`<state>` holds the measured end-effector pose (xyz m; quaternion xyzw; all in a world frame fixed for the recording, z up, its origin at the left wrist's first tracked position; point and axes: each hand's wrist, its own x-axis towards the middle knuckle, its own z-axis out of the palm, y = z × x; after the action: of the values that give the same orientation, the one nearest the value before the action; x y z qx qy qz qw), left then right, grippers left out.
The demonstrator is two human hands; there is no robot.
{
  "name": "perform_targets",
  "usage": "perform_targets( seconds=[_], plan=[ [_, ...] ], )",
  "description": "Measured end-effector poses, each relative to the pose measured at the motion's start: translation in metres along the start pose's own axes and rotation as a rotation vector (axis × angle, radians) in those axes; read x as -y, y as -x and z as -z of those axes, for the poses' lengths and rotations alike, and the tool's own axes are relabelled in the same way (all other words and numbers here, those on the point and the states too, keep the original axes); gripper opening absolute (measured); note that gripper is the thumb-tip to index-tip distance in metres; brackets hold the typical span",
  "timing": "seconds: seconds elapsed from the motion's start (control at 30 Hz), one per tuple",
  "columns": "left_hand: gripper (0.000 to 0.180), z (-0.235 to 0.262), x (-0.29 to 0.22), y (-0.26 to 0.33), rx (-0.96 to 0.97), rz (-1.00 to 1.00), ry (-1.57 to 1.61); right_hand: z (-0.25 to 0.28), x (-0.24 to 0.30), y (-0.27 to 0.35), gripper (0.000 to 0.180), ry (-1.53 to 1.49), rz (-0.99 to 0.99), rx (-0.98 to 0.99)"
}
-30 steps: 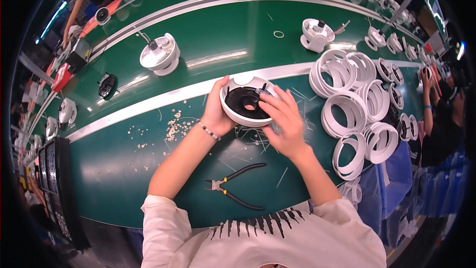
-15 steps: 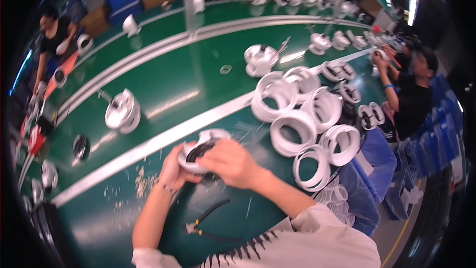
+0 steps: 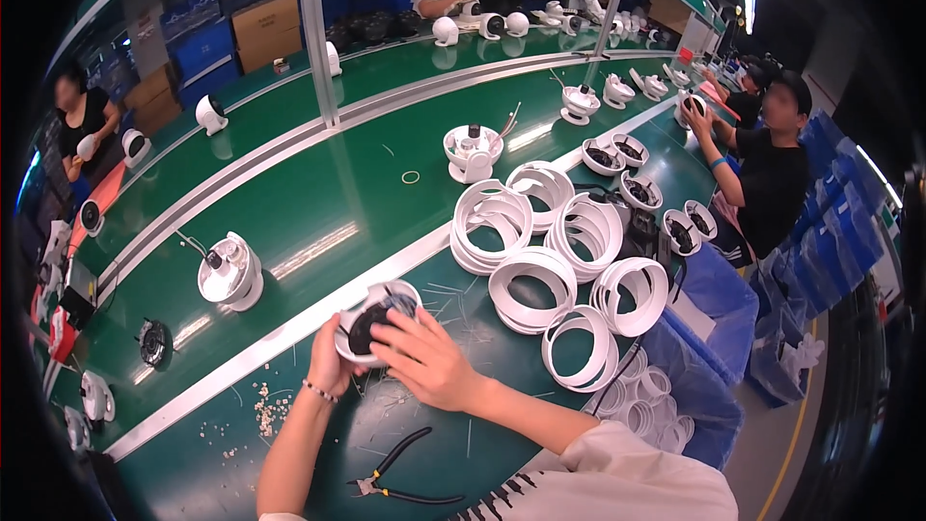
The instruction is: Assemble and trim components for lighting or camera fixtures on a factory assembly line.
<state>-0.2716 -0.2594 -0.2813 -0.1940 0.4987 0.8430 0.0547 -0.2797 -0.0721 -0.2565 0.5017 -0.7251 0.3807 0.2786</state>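
My left hand (image 3: 331,365) grips a round white plastic housing (image 3: 406,293) by its left side. A black round part (image 3: 365,329) and some thin wires sit inside it. My right hand (image 3: 431,363) lies over the housing's right side, with fingers stretched apart against the black part; its thumb side is partly hidden. Below my hands, wire cutters (image 3: 398,452) with black handles and yellow marks rest on the green bench. Small pale bits (image 3: 271,411) are scattered left of my left forearm.
Stacks of white rings (image 3: 533,290) stand to the right, beside blue plastic-lined bins (image 3: 709,294). Beyond a pale metal rail (image 3: 280,338), white assemblies (image 3: 231,272) sit on the green conveyor (image 3: 357,203). A co-worker (image 3: 772,169) handles a white part at the right.
The view has shifted, so surroundings sit lower and further left at the right side. My right hand's fingers have spread from a curled hold, and the housing has tilted, showing more of its inside.
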Motion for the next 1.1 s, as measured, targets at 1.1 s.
perform_targets(
  seconds=[1.1],
  plan=[
    [0.04,0.069,-0.065,-0.091,-0.347,-0.527,0.399,0.027,0.059,0.039,0.06,-0.845,-0.633,0.426]
  ],
)
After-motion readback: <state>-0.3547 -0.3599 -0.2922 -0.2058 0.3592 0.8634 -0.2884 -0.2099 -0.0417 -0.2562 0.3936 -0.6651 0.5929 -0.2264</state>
